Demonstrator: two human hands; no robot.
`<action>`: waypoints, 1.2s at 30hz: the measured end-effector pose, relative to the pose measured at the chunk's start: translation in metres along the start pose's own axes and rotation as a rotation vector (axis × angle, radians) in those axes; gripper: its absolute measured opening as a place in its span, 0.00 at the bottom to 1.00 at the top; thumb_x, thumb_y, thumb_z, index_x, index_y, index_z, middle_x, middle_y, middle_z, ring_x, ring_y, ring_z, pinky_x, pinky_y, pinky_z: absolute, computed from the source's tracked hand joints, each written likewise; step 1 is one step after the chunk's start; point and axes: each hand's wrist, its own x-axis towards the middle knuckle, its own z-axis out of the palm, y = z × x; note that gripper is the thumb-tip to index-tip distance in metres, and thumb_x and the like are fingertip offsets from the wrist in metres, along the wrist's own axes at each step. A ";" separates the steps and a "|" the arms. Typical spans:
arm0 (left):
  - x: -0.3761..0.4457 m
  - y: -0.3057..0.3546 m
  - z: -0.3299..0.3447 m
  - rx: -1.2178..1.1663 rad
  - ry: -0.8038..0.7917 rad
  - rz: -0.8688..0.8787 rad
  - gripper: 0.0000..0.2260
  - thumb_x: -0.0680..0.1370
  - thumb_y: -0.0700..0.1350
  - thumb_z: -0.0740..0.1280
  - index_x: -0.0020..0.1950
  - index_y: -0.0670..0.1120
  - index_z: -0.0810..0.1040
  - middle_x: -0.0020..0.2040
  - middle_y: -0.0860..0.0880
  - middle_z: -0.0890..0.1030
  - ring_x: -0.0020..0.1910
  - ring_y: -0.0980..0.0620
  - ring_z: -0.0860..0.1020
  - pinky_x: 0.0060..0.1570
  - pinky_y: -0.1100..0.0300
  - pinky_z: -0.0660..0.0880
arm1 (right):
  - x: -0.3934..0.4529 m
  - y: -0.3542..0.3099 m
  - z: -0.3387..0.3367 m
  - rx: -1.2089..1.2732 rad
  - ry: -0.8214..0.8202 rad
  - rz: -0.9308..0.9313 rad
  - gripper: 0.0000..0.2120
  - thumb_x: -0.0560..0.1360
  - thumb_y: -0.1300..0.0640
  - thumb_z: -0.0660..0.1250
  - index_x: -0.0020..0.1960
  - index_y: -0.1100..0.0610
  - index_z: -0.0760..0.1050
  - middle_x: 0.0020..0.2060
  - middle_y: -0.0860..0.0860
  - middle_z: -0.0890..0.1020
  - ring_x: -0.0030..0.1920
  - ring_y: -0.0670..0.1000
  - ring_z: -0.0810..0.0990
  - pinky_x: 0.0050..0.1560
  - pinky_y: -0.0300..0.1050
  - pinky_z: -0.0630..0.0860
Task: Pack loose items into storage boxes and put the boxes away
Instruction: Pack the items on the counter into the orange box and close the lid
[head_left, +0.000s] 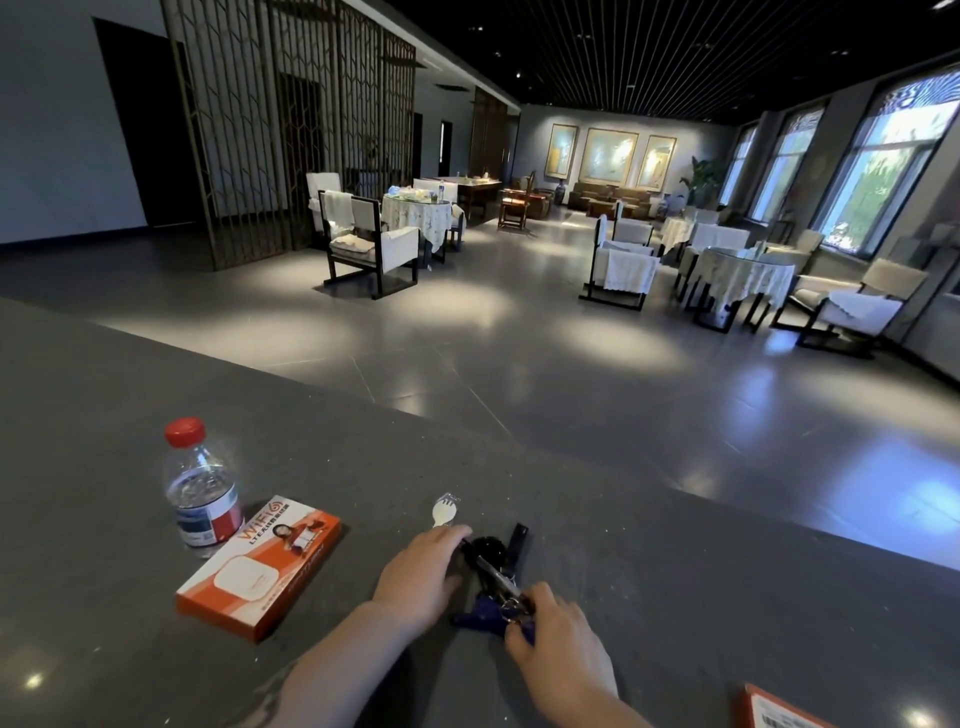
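Barely begun, I'd say: both hands, left (415, 574) resting loosely and right (553, 631) pinching, gather the keys (493, 577) while spork (445, 512), bottle (200, 488) and orange box (260, 566) sit loose on the table (727, 597).

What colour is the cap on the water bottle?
Red. The cap shows clearly in the head view, on the bottle.

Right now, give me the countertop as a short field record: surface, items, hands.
surface: dark grey counter
bottle: red-capped water bottle, upright, far left
box: orange WiFi router box, flat beside the bottle
spork: white plastic spork, beyond the left hand
keys: key bunch with blue tag, between both hands
left hand: fingers on the keys
right hand: pinching the key ring
second box: orange corner, bottom right
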 end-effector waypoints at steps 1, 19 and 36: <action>-0.002 0.000 0.001 -0.019 0.032 -0.010 0.20 0.77 0.44 0.65 0.67 0.56 0.68 0.66 0.58 0.71 0.65 0.55 0.70 0.61 0.56 0.71 | -0.003 0.003 -0.001 0.007 0.001 0.014 0.09 0.78 0.47 0.59 0.54 0.49 0.63 0.41 0.44 0.67 0.56 0.50 0.73 0.51 0.43 0.72; -0.010 0.000 0.000 0.076 0.099 -0.438 0.09 0.78 0.48 0.62 0.58 0.48 0.73 0.57 0.49 0.76 0.58 0.48 0.73 0.54 0.55 0.70 | -0.005 0.007 -0.002 -0.021 0.057 0.040 0.14 0.77 0.45 0.61 0.37 0.44 0.60 0.45 0.44 0.74 0.51 0.45 0.69 0.37 0.35 0.65; -0.059 0.058 0.004 -1.295 0.184 -0.560 0.06 0.77 0.36 0.66 0.43 0.35 0.78 0.33 0.41 0.75 0.26 0.52 0.73 0.26 0.63 0.73 | -0.022 -0.013 0.016 0.310 0.170 0.020 0.07 0.75 0.47 0.66 0.40 0.45 0.71 0.39 0.47 0.77 0.44 0.44 0.75 0.39 0.37 0.72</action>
